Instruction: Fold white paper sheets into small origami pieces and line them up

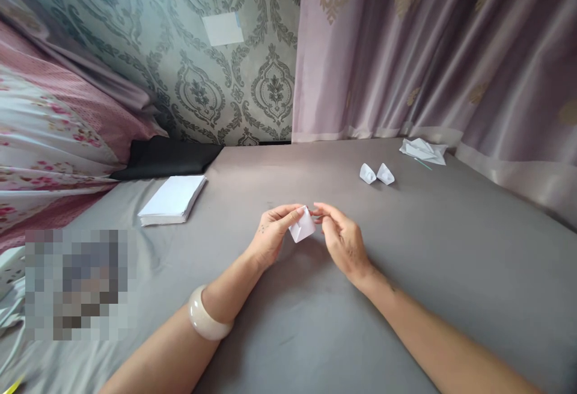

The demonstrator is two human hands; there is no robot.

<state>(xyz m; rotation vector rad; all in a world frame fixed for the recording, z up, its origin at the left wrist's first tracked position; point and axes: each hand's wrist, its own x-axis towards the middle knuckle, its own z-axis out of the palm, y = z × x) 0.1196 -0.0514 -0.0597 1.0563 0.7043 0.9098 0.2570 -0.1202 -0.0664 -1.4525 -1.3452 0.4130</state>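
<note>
A small square of folded white paper (303,227) is pinched between the thumb and fingers of my left hand (271,229), above the middle of the grey cloth. One corner of the square points down toward me. Just to its right is my right hand (345,240), with its fingers partly bent and slightly apart. Its fingertips come close to the paper's right edge; whether they touch it I cannot make out. Nothing shows in that hand. Farther back on the right stand two small folded paper pieces, a left one (368,174) and a right one (385,174).
A stack of white paper (174,198) lies at the left, in front of a black cloth (169,156). More folded white paper (424,151) rests at the back right beside a thin bluish stick (424,164). White cables (13,322) and a blurred patch are at the left edge.
</note>
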